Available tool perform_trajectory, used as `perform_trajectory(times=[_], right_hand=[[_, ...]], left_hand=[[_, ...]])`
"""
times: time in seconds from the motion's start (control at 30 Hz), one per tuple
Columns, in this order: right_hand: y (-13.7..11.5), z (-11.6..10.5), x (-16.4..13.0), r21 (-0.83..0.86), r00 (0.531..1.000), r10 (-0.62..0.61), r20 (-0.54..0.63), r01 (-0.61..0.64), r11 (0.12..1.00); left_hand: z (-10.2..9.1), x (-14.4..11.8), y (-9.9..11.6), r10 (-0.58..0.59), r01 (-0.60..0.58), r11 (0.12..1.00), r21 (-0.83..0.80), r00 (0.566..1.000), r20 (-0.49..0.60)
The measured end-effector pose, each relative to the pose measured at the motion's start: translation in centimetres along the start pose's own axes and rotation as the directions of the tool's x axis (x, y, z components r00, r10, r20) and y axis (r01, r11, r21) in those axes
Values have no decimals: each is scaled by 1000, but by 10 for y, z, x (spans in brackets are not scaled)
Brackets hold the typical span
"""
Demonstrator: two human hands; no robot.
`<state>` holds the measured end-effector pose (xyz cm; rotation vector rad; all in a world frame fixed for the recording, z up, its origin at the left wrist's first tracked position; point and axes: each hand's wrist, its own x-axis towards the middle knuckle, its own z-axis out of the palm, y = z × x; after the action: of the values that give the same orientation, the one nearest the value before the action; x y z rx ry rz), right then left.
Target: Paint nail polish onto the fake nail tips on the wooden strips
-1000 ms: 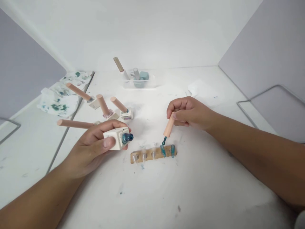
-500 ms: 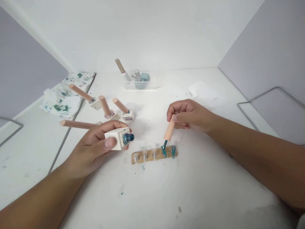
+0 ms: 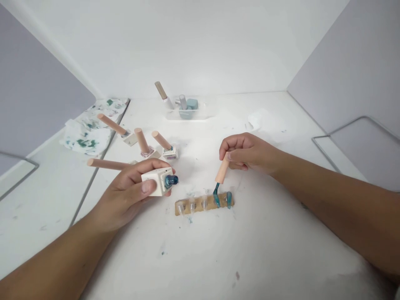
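My left hand (image 3: 131,193) is closed around a white, square nail polish bottle (image 3: 158,181), tilted so its uncapped, blue-green neck points right. Between the thumb and fingers of my right hand (image 3: 242,152) is a nail polish brush (image 3: 222,170) with a peach handle. Its dark teal bristles touch a nail tip (image 3: 216,201), second from the right on a brown strip (image 3: 198,207). The rightmost nail tip (image 3: 229,200) is also coated teal. Three clear nail tips, one of them in the middle (image 3: 204,203), sit along the left part of the strip.
Several capped bottles with peach handles, such as one upright bottle (image 3: 170,152), stand beyond my left hand. A clear tray (image 3: 200,115) with other bottles is at the back. Stained tissues (image 3: 84,139) lie at left, a white tissue (image 3: 259,121) at back right.
The brush tip has moved slightly down along the second nail tip from the right, which shows more teal. The whole view has shifted a little; both hands keep their holds.
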<state>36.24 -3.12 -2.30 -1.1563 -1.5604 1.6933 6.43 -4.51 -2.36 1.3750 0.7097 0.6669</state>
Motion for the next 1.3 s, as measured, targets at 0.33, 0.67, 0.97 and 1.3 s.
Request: perform_trajectory(times=[0.33,0.67,0.97,1.3], right_hand=[[-1,1,2,5,999,33,-24,-33,999],[-1,2,-1,-50,998,57,-17,-58,997],[-4,6,-1,-78,997,74,-35,-77,994],[1,3,0,-73,997,62,-39,-64,995]], left_hand=[[-1,-1,-2,17,-17,1000,-19,999,34],[0,0,0,27,-26,1000,-9,998,49],[0,0,-1,32,-32,999,6,999,37],[3,0,2,13,-13,997,74,1000,0]])
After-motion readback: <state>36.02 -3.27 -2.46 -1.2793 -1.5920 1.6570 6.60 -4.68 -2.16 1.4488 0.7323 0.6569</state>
